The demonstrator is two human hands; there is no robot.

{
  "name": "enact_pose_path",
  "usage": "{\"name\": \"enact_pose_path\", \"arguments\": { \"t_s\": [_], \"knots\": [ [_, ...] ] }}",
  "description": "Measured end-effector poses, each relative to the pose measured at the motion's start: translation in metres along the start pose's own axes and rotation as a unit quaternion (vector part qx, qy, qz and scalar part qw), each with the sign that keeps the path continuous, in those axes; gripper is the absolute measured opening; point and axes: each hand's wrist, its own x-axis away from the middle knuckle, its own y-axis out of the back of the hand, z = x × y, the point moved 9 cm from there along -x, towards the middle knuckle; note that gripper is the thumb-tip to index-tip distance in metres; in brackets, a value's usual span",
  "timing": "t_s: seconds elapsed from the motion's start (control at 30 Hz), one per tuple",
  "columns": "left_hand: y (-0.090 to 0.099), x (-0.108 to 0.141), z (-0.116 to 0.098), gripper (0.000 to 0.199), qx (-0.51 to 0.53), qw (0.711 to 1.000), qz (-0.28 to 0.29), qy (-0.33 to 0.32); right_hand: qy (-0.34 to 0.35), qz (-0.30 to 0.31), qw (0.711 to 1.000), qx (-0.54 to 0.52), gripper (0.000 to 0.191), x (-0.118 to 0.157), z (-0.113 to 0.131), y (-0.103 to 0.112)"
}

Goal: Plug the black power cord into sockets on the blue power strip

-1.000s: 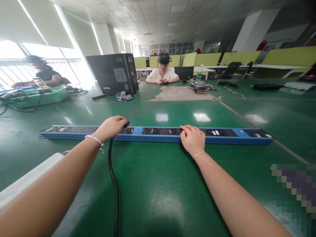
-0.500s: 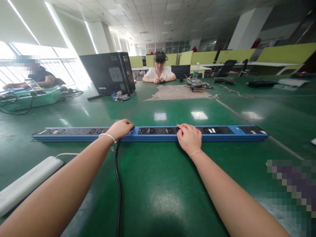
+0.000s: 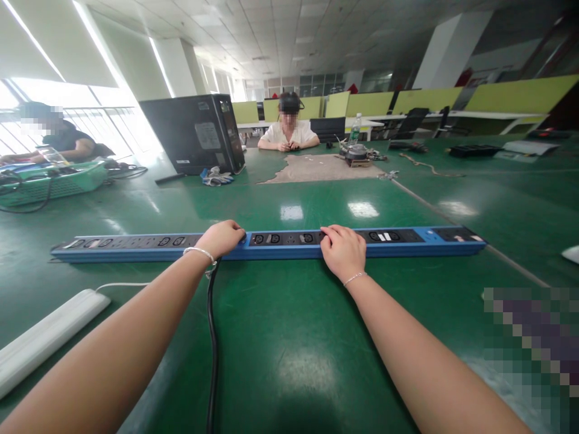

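A long blue power strip (image 3: 289, 250) with rows of black sockets lies crosswise on the green table. My left hand (image 3: 222, 237) is closed around a black plug (image 3: 243, 235), mostly hidden by the fingers, at the blue gap between two socket sections. From under this hand a black power cord (image 3: 212, 349) hangs toward me across the table. My right hand (image 3: 344, 250) is wrapped over the strip right of its middle, fingers on the top and covering some sockets. Whether the plug's prongs are in an outlet is hidden.
At the left front lies a white power strip (image 3: 49, 337) with a white cord. Beyond stand a green basket (image 3: 67, 184), a black computer case (image 3: 190, 135) and gloves (image 3: 216, 176). A person (image 3: 288, 129) sits across the table; a bottle (image 3: 356, 128) stands nearby.
The whole view has shifted slightly, with objects appearing a little further left. Both hands keep their places on the strip, with the left still gripping the plug.
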Motion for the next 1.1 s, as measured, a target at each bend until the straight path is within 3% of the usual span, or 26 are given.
{"name": "enact_pose_path", "arguments": {
  "t_s": [0.27, 0.53, 0.77, 1.0, 1.1],
  "knots": [
    [-0.011, 0.009, -0.006, 0.045, -0.034, 0.999, -0.024, 0.012, -0.005, 0.011, 1.000, 0.002, 0.032, 0.000, -0.001, -0.001],
    [-0.014, 0.000, -0.006, 0.041, -0.028, 0.999, 0.022, 0.011, -0.006, 0.011, 1.000, 0.006, 0.032, 0.000, -0.001, -0.001],
    [-0.014, 0.032, -0.012, 0.045, -0.065, 0.994, -0.076, 0.036, -0.009, 0.014, 1.000, 0.000, 0.032, 0.000, 0.000, -0.001],
    [-0.016, 0.008, -0.011, 0.043, -0.083, 0.996, 0.012, 0.002, -0.007, 0.014, 1.000, 0.006, 0.032, 0.000, -0.001, -0.002],
    [-0.015, 0.004, -0.011, 0.042, -0.087, 0.996, 0.017, 0.000, -0.009, 0.014, 1.000, 0.002, 0.032, 0.000, -0.001, -0.003]
  ]
}}
